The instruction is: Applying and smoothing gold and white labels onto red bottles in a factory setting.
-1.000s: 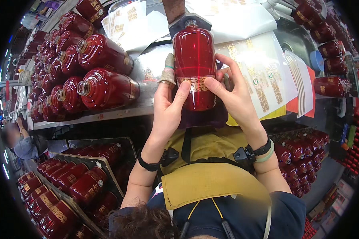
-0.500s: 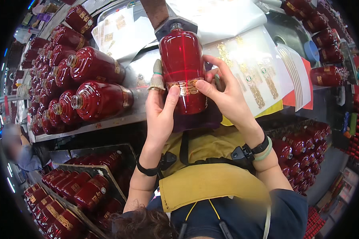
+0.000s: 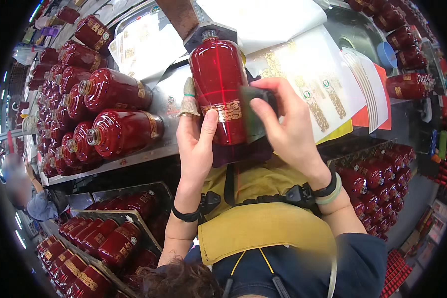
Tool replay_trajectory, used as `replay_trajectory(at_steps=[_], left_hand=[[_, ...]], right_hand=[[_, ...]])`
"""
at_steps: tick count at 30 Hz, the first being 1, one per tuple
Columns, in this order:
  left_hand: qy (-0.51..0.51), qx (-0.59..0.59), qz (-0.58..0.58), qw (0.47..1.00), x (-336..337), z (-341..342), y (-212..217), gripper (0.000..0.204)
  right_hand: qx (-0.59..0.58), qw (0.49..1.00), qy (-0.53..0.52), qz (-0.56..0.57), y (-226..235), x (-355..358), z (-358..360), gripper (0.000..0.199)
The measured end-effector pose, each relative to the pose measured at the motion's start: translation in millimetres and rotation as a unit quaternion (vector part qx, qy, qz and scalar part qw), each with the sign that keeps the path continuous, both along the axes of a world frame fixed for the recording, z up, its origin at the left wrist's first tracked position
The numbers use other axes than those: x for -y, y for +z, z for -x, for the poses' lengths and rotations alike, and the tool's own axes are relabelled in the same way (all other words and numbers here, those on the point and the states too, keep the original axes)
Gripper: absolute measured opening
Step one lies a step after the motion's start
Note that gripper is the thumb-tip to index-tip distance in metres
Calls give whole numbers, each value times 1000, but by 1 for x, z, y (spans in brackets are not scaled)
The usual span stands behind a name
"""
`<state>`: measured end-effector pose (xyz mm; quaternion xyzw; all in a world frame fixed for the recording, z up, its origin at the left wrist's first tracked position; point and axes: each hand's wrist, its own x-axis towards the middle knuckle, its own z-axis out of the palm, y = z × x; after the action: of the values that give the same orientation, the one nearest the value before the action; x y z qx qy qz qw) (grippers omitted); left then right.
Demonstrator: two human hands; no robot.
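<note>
Bottles, red glass, on metal surface; one held upright in both hands.
Far left: red bottles lying on their sides in rows on the surface; more stacked in trays below. Centre: left hand closed around lower part of the held bottle, thumb across its gold band; forefinger wears a cloth cot. Right hand presses a dark pad against the bottle's right side, fingers curled. Right: printed label sheets spread behind.
</note>
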<state>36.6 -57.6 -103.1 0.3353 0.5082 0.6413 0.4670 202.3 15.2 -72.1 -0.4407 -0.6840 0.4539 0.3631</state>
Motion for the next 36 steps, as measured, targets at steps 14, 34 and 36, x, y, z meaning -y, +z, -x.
replay_trajectory(at_steps=[14,34,36], left_hand=[[-28,-316,-9,948,12,20,-15,114],[0,-407,-3,914,20,11,-11,96],[13,-373,-17,928,20,10,-11,92]], right_hand=[[27,995,-81,-54,-11,-8,-16,17],[-95,981,-25,-166,-20,-12,-10,26],[29,927,69,-367,-15,-10,-19,32]])
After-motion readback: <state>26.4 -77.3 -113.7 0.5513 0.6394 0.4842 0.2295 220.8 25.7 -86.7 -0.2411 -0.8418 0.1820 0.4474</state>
